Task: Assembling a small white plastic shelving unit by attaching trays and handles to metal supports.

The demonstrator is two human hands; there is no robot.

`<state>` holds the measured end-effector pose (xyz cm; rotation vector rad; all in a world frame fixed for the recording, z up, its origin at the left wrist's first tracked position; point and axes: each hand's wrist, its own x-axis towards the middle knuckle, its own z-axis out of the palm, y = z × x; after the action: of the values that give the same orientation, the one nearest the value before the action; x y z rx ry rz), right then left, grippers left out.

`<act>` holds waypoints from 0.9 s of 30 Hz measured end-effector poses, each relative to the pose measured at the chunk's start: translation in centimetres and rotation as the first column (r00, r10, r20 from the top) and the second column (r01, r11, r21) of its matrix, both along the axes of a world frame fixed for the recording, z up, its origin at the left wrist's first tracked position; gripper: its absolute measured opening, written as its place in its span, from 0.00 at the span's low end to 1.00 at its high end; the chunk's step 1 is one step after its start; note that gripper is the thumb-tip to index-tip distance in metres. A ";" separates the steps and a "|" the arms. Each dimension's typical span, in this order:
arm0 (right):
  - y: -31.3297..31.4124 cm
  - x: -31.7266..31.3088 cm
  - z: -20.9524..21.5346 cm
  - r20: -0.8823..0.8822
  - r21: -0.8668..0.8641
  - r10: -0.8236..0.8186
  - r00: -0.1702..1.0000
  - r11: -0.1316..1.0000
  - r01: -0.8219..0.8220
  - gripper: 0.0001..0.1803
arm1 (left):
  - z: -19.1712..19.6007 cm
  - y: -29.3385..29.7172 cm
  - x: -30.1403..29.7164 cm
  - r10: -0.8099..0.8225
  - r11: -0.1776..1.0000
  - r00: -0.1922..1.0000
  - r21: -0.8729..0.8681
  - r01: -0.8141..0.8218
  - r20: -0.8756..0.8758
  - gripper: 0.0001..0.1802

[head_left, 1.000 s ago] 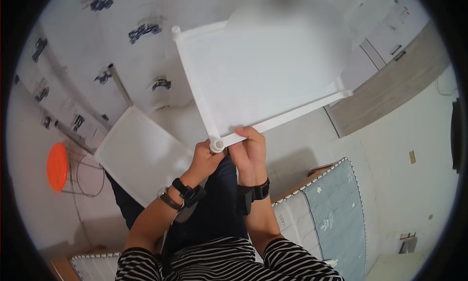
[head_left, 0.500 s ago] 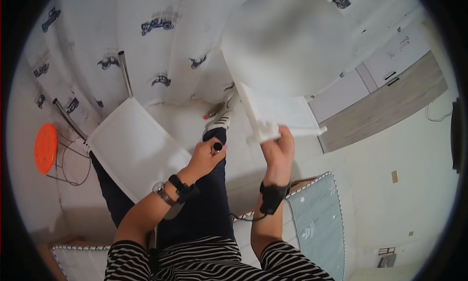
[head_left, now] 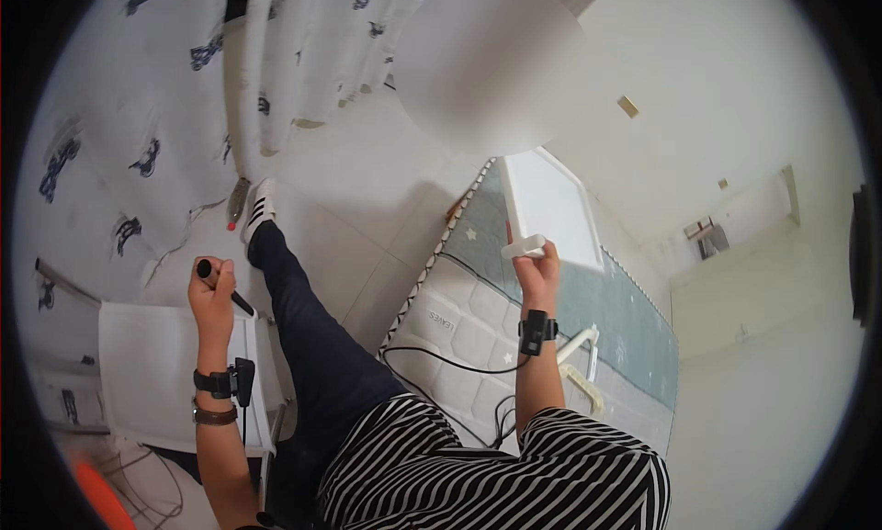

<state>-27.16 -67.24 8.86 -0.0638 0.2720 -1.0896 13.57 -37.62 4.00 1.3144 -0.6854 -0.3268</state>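
Note:
My left hand (head_left: 213,291) is closed around a dark tube (head_left: 242,302), its round black end showing above the fist. Just below that hand is a white rectangular panel (head_left: 152,360) with metal tubes at its corners. Over the bed, my right hand (head_left: 537,271) grips a white framed panel (head_left: 556,208) by its near corner, where a short white cylindrical piece (head_left: 524,247) juts out. The panel stands tilted, and a large grey blur hides what lies above its far end. Both wrists wear black strapped devices.
A quilted bed (head_left: 459,319) with a grey-green band lies to the right, bearing cream curved pieces (head_left: 581,378) and black cables (head_left: 459,366). An orange stool (head_left: 103,495) is at the lower left. A red-capped bottle (head_left: 237,204) lies beside my shoe (head_left: 260,208), near the patterned curtain (head_left: 147,153).
My view has turned to the right, toward the bed. The white framed panel in my right hand has swung from beside the curtain to over the bed. My left hand still grips the tube.

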 end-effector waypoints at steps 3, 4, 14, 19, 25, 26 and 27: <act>0.4 -3.1 -7.4 -0.339 -0.144 -0.231 0.912 0.971 0.193 0.36 | -0.8 0.0 0.5 -0.134 0.991 0.990 -0.008 0.134 0.043 0.04; 0.9 -3.7 -10.5 -0.495 -0.080 -0.212 0.843 0.977 0.199 0.39 | -0.9 0.5 0.3 -0.157 0.988 0.987 -0.003 0.157 0.043 0.04; 3.3 -7.5 -21.3 -0.635 0.217 -0.120 0.763 0.920 0.325 0.25 | 0.4 13.0 -1.2 -0.061 0.920 0.998 0.387 0.057 -0.002 0.12; 1.0 -10.6 -25.0 -0.617 0.208 -0.020 0.787 0.960 0.187 0.12 | -3.9 23.3 -4.9 0.260 0.933 0.942 0.306 -0.188 -0.214 0.11; 13.1 10.1 -12.5 -0.886 0.069 0.432 0.169 0.483 -0.873 0.09 | -9.2 34.8 -4.9 0.711 0.688 0.619 0.517 -0.509 -0.336 0.11; 15.5 12.4 -11.6 -0.846 0.025 0.526 0.082 0.194 -0.981 0.12 | -10.0 36.7 -4.1 0.770 0.625 0.554 0.549 -0.554 -0.317 0.11; 17.9 14.4 -10.3 -0.831 0.048 0.553 -0.068 -0.049 -0.998 0.16 | -10.9 38.3 -2.9 0.829 0.555 0.476 0.543 -0.630 -0.294 0.11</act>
<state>-12.77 -49.30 -1.40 -1.1930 0.3814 0.4426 10.66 0.70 -6.86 1.6559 0.5041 -0.0615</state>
